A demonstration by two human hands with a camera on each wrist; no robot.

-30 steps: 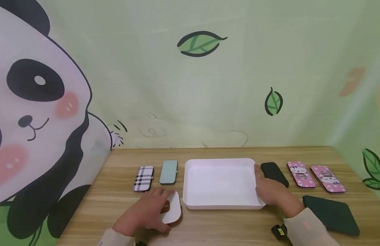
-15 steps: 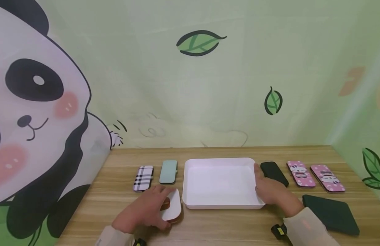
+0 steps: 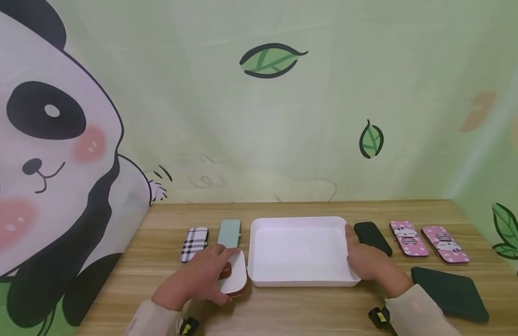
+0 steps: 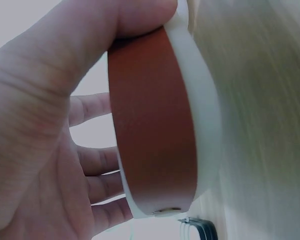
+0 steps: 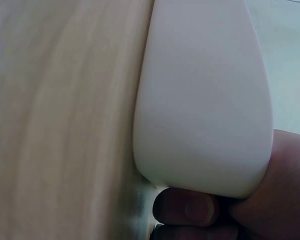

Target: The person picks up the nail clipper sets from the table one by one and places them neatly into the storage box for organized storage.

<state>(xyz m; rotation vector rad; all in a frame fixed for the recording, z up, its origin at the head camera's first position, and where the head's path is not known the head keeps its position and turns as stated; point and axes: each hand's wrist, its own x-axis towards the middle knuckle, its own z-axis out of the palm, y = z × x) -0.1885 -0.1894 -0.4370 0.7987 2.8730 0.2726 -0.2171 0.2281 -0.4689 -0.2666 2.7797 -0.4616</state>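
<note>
On the left of the head view, my left hand (image 3: 200,277) grips a rounded white case (image 3: 238,277) with a brown patch on top. The left wrist view shows the case's reddish-brown side band (image 4: 152,120), with the thumb on the near side and the fingers on the far side. Whether the case touches the table I cannot tell. My right hand (image 3: 369,261) holds the right wall of a white rectangular tray (image 3: 305,283). In the right wrist view, fingertips (image 5: 187,207) press the outside of the tray wall (image 5: 205,100). The tray stands flat on the table.
Behind the left hand lie a plaid case (image 3: 194,242) and a mint case (image 3: 230,232). Right of the tray are a black case (image 3: 373,237), two pink patterned cases (image 3: 409,239) and a dark green flat pouch (image 3: 449,294). A panda-print cloth (image 3: 284,116) hangs behind the wooden table (image 3: 300,310).
My left hand and the white case have shifted a little toward the back of the table, partly covering the mint case's lower end. The right hand and tray stay in place.
</note>
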